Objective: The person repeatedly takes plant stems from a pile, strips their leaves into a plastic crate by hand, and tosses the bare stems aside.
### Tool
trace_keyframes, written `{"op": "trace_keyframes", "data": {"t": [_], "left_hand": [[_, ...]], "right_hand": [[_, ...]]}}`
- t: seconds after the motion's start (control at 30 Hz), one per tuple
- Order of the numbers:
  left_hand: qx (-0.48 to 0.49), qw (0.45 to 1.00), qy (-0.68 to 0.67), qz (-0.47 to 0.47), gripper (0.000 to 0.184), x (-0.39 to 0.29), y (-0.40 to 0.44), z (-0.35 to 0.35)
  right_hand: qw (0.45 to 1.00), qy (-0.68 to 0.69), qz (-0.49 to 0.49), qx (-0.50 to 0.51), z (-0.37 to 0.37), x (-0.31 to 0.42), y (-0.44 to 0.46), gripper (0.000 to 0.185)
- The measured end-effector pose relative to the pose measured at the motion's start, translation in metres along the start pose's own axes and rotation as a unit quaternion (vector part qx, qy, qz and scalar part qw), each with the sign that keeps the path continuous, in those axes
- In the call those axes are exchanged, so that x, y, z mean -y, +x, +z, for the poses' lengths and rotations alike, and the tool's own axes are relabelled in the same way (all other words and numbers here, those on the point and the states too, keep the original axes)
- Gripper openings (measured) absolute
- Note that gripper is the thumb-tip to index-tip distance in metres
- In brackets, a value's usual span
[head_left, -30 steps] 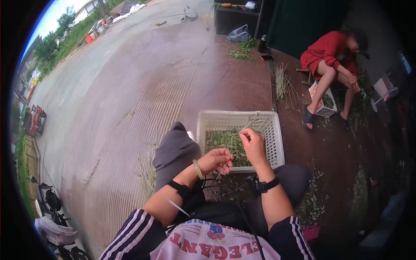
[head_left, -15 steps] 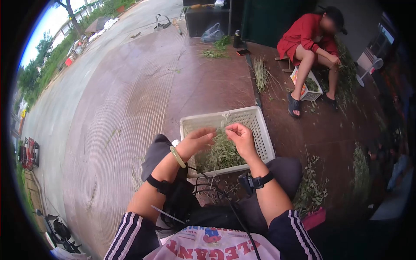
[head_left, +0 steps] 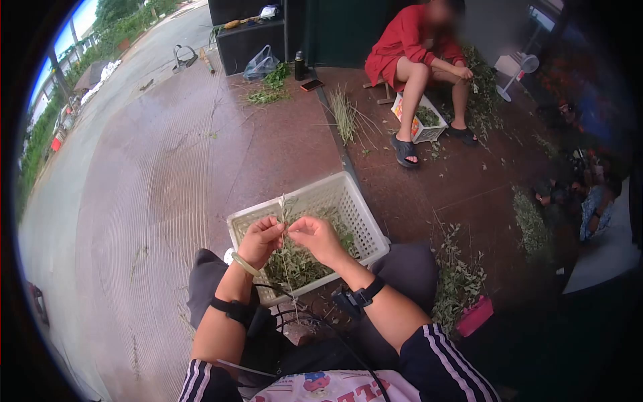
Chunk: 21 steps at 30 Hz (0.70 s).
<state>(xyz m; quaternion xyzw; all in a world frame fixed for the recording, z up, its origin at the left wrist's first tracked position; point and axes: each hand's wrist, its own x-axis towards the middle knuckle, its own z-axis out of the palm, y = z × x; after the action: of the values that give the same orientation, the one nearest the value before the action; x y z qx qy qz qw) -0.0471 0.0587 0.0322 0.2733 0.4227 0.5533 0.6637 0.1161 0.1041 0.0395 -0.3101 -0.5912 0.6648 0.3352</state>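
Observation:
A thin leafy stem (head_left: 286,262) runs upright between my hands, its pale leaves above my fingers and its bare end hanging toward my lap. My left hand (head_left: 260,242) is closed in a pinch on the stem. Just beside it, my right hand (head_left: 317,240) has thumb and forefinger pinched together at the same stem; whether a leaf is between them is too small to tell. Both hands are over a white plastic crate (head_left: 369,233) with slotted walls, which stands in front of my knees. Loose green leaves (head_left: 301,268) lie inside the crate, partly covered by my hands.
Leafy branches (head_left: 461,285) lie to my right, near a pink object (head_left: 475,316). A person in red (head_left: 408,47) sits at the upper right with a smaller white crate (head_left: 429,128). Bare stalks (head_left: 343,117), a phone (head_left: 312,85) and a black bottle (head_left: 299,65) are farther ahead.
My left hand, blurred and apart from the right before, is now pinching the stem beside it. The view has swung right, so crate and person appear farther left.

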Motion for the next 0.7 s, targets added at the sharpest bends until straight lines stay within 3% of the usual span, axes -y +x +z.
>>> {"op": "trace_keyframes", "data": {"t": [0.13, 0.33, 0.43, 0.5, 0.57, 0.67, 0.7], "left_hand": [[-0.066, 0.997, -0.031, 0.021, 0.01, -0.005, 0.01, -0.004], [-0.164, 0.973, -0.128, 0.103, 0.009, -0.015, 0.021, -0.02], [-0.172, 0.972, -0.125, 0.099, 0.01, -0.019, 0.019, -0.021], [-0.155, 0.979, -0.107, 0.072, 0.01, -0.02, 0.017, -0.019], [-0.121, 0.989, -0.079, 0.031, 0.011, -0.016, 0.015, -0.013], [-0.086, 0.994, -0.059, 0.014, 0.01, -0.006, 0.012, 0.001], [-0.07, 0.996, -0.048, 0.009, 0.01, -0.004, 0.013, 0.005]], "right_hand": [[0.996, -0.082, -0.025, -0.021, -0.002, -0.013, 0.004, 0.007], [0.975, -0.212, -0.048, 0.047, 0.005, 0.008, -0.005, 0.009], [0.976, -0.197, -0.045, -0.075, -0.002, -0.001, 0.002, 0.01], [0.99, -0.045, -0.03, -0.133, -0.013, -0.006, 0.012, 0.025], [0.972, -0.07, -0.106, -0.199, -0.014, -0.004, 0.015, 0.03], [0.987, -0.085, -0.069, -0.119, -0.009, -0.015, 0.014, 0.021], [0.996, -0.073, -0.001, -0.047, -0.009, -0.016, 0.012, 0.02]]}}
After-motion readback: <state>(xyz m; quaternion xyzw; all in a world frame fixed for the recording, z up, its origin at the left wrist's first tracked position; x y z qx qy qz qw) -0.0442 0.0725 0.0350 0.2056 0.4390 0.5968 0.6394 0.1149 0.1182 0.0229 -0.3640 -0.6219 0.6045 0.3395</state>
